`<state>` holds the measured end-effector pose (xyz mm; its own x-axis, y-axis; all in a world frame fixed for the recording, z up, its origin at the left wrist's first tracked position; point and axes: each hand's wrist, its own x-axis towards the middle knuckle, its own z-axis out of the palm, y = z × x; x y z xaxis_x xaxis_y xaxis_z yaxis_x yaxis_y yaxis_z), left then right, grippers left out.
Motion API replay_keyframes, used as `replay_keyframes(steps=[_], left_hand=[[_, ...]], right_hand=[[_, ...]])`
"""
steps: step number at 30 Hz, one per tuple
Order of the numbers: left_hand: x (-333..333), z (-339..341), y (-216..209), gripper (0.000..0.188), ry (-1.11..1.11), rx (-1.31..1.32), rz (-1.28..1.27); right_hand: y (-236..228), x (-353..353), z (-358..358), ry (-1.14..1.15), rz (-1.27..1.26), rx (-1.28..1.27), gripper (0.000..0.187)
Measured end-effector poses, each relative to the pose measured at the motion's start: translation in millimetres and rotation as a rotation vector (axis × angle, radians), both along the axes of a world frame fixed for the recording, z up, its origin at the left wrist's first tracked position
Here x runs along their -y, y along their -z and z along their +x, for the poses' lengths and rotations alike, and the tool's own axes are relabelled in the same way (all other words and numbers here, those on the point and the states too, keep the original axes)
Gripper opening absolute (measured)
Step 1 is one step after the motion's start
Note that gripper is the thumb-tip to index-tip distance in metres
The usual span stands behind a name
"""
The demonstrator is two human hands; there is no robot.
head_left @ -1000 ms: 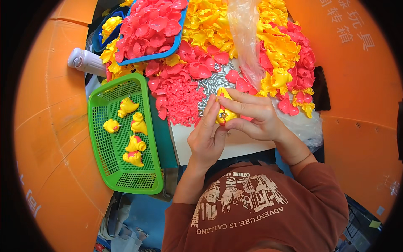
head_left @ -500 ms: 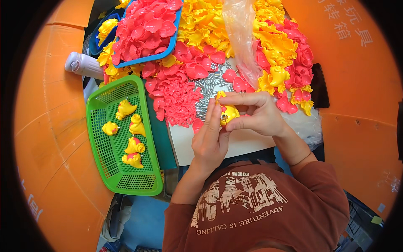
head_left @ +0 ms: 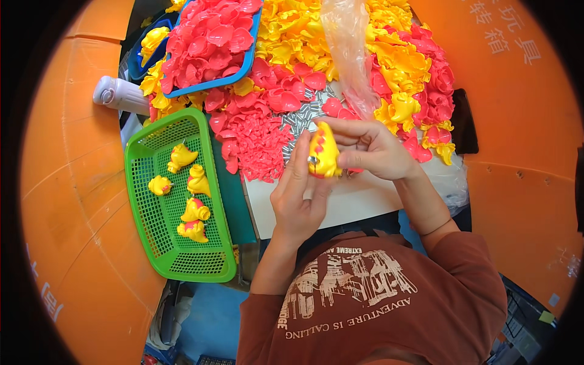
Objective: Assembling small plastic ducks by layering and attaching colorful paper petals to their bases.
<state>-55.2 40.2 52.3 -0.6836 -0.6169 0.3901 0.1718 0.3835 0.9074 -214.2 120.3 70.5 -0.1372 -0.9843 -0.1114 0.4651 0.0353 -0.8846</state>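
Above the white work board (head_left: 359,198), both my hands close round a small yellow toy figure (head_left: 324,151) with red zigzag spikes and a metal pin poking out. My left hand (head_left: 298,198) supports it from the left, with the thumb below. From the right, my right hand (head_left: 378,151) grips it between thumb and fingers. Just beyond lie loose silver metal pins (head_left: 298,121). Small red spiky pieces (head_left: 258,155) are heaped left of the hands. Several similar yellow figures (head_left: 196,210) lie in the green mesh basket (head_left: 213,152).
A blue tray (head_left: 213,84) full of red shells stands at the far left. Piles of yellow shell parts (head_left: 292,36) cover the far side, with a clear plastic bag (head_left: 347,55) across them. A lilac bottle (head_left: 121,94) lies left; a dark phone (head_left: 465,121) is right.
The yellow figure has been turned, so its red spikes now face up. My left hand has shifted slightly left and the right-hand fingers have moved along the figure.
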Motion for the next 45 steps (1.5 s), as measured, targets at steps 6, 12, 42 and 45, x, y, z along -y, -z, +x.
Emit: replay_keyframes(steps=[6, 12, 42, 45], left_hand=[[-0.1, -2.8, 9.7, 0.062, -0.004, -0.123, 0.008], [-13.1, -3.2, 6.4, 0.046, 0.002, -0.284, 0.316], [-3.3, -3.9, 7.1, 0.046, -0.057, -0.226, 0.792], [-0.9, -3.2, 7.3, 0.047, -0.018, -0.266, 0.745]], right_hand=[[-9.0, -0.3, 7.8, 0.03, -0.005, 0.059, 0.052], [-0.9, -8.1, 24.6, 0.218, -0.197, -0.215, 0.04], [6.1, 9.1, 10.6, 0.206, -0.214, -0.451, 0.037], [1.7, 7.2, 11.3, 0.114, -0.136, -0.322, 0.043]])
